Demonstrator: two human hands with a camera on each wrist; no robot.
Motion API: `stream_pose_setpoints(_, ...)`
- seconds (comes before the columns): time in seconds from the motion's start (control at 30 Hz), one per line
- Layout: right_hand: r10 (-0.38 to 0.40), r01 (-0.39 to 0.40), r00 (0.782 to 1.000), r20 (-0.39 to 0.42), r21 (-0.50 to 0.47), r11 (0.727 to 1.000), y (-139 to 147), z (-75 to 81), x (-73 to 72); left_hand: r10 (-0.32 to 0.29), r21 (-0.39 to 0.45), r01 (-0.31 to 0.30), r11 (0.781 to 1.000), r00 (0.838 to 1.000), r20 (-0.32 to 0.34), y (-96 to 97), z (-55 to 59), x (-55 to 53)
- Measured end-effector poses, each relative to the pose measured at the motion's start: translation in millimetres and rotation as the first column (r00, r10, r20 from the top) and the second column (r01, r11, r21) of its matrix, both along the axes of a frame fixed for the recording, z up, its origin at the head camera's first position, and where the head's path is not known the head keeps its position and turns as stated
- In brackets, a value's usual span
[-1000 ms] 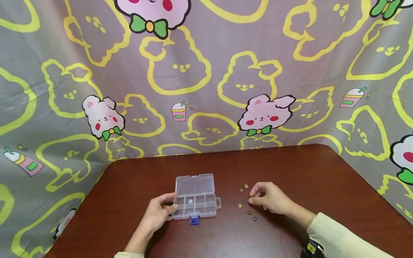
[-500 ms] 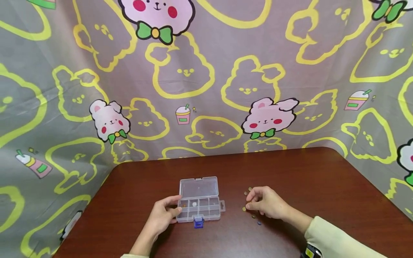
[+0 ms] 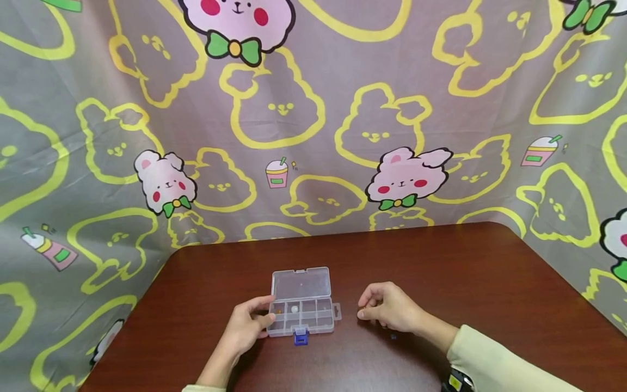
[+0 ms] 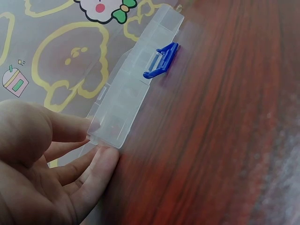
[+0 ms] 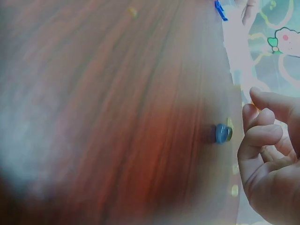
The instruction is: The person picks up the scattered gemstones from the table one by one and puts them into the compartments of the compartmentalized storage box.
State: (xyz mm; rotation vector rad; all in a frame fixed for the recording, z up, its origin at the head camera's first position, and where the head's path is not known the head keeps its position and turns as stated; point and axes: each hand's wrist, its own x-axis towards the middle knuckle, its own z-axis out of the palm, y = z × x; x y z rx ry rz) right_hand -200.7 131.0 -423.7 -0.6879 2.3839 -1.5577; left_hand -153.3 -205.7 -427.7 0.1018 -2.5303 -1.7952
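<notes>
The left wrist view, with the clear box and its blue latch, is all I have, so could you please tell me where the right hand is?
Observer: In the head view, the right hand is off to the right of the clear box, not touching it.

Operator: Thank you; could you see whether anything is inside the box?

Observer: Yes, a white piece sits in the far row, second compartment from the left.

Operator: And is anything lying on the table near that hand, please?

Observer: Yes, the right wrist view shows a small blue piece on the table.
</notes>
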Motion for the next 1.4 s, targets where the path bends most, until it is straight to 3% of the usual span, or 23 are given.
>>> stream_pose_setpoints(0.43,0.007,-0.005,0.999,-0.039,0.037,0.999,-19.4,5.5,-4.8,0.009,0.006,-0.01,1.0,1.0,0.007,-0.8,1.0,0.3)
stream_pose_setpoints(0.73,0.023,-0.023,0.999,-0.025,0.009,1.0,-37.0,13.0,-6.2,0.03,-0.001,-0.03,1.0,0.999,0.015,-1.7,1.0,-0.3)
stream_pose_setpoints(1.07,0.029,-0.029,0.999,-0.023,-0.005,1.0,-45.9,15.4,-8.4,0.01,0.003,-0.01,1.0,1.0,0.004,0.8,1.1,-4.2)
stream_pose_setpoints(1.4,0.051,-0.049,0.996,-0.07,0.03,0.998,-62.4,18.8,-13.0,0.016,0.002,-0.016,1.0,1.0,0.009,-0.7,3.9,-1.9)
